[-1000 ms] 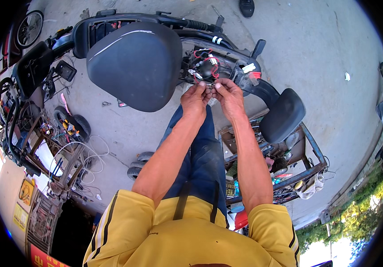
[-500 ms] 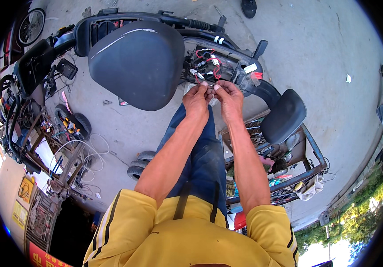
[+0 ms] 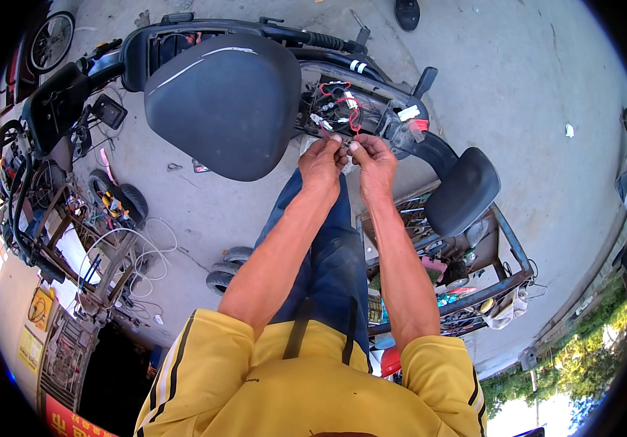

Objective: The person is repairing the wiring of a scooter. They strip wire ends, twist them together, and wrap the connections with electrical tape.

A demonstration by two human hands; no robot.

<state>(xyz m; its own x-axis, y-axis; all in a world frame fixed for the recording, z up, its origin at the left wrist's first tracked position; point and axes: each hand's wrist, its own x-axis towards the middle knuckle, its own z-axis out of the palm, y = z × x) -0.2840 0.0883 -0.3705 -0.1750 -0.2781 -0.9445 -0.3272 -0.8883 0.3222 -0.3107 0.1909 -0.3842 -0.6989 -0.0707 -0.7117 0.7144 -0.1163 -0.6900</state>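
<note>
1. Near the middle of the head view, I see both bare hands brought close together just below an open wiring bay (image 3: 377,101) on a black scooter, fingertips nearly meeting.
2. I read the left hand (image 3: 320,166) as pinched, thumb against curled fingers, with a thin red wire (image 3: 326,133) running down into its grip; the wire's end is hidden.
3. The right hand (image 3: 377,164) is pinched too, thumb and forefinger closed on a looped red wire (image 3: 357,125) that drops from the bay. I cannot tell whether the two ends touch between the fingertips.
4. Above the hands, I find a white connector (image 3: 350,100) lying among dark cables and red strands inside the bay.
5. To the left of the bay sits the broad black seat (image 3: 222,109), a pale scuff along its upper edge; to the right, a black backrest pad (image 3: 463,192) stands at the end of a curved arm.
6. Beneath that pad, I make out a metal-framed tool cart (image 3: 508,282) crowded with tools and scraps, near the right forearm.
7. On the concrete floor (image 3: 524,95), small tyres (image 3: 220,280) lie beside the left forearm, and a dark shoe (image 3: 407,13) shows at the top edge.
</note>
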